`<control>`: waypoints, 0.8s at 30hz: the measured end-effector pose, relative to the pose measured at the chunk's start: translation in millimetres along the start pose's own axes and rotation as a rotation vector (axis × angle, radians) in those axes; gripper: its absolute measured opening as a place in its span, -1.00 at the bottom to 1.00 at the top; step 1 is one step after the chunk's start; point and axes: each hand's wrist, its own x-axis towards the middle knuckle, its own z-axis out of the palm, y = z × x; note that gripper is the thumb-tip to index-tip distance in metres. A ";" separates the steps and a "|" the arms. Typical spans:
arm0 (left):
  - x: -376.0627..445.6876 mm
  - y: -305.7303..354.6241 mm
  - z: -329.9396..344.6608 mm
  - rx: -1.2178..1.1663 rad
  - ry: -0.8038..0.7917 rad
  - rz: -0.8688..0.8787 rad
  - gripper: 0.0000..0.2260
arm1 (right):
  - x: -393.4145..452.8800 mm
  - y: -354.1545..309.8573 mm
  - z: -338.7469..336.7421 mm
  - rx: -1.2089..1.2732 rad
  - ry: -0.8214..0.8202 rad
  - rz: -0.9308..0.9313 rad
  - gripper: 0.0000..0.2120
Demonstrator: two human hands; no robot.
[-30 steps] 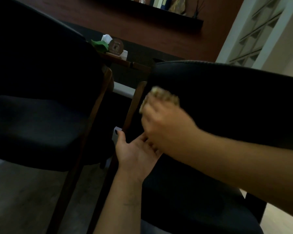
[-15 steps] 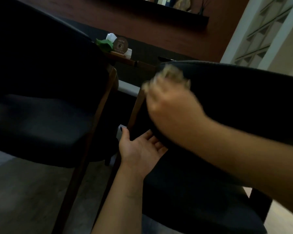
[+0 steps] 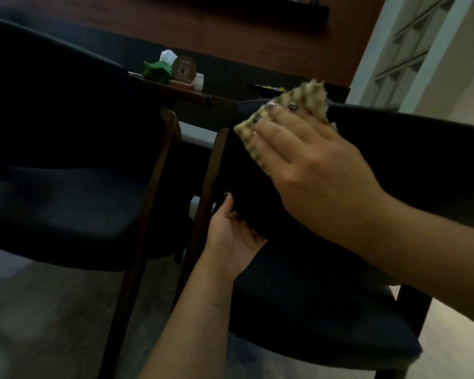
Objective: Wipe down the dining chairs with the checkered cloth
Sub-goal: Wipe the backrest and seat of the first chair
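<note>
The checkered cloth (image 3: 307, 101) is bunched against the top left part of the right dining chair's black backrest (image 3: 411, 149). My right hand (image 3: 307, 160) lies flat over the cloth with straight fingers and presses it onto the backrest. My left hand (image 3: 231, 236) is lower down, palm up and fingers relaxed, touching the lower left edge of that backrest beside the chair's wooden post (image 3: 208, 184). A second dark dining chair (image 3: 66, 192) stands to the left.
Behind the chairs is a wooden table (image 3: 192, 95) carrying a green object (image 3: 156, 71), a round wooden disc (image 3: 184, 69) and small white items. A dark wall shelf runs across the top. Grey floor (image 3: 52, 310) shows between the chair legs; a pale doorway is at the right.
My right hand moved the cloth up the backrest from its middle left to the top edge. My left hand stayed at the lower edge.
</note>
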 end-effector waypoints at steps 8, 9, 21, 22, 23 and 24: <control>-33.3 -34.8 -10.3 -0.022 -0.131 -0.098 -0.48 | -59.9 -51.3 10.2 -0.044 -0.561 -0.352 -0.55; -33.4 -37.2 -10.0 -0.035 -0.119 -0.092 -0.46 | -54.8 -43.5 6.2 -0.033 -0.519 -0.330 -0.56; -44.9 -38.4 -7.6 -0.046 -0.097 -0.070 -0.25 | -49.8 -28.4 4.5 -0.022 -0.348 -0.255 -0.57; -46.0 -37.4 -8.2 -0.051 -0.102 -0.067 -0.26 | -54.0 -30.0 2.7 -0.012 -0.419 -0.303 -0.56; -47.2 -36.1 -7.7 -0.064 -0.106 -0.063 -0.27 | -55.8 -30.0 -2.1 0.016 -0.470 -0.290 -0.54; -47.6 -34.6 -6.0 -0.081 -0.111 -0.056 -0.30 | -54.3 -28.2 -8.0 0.051 -0.436 -0.232 -0.53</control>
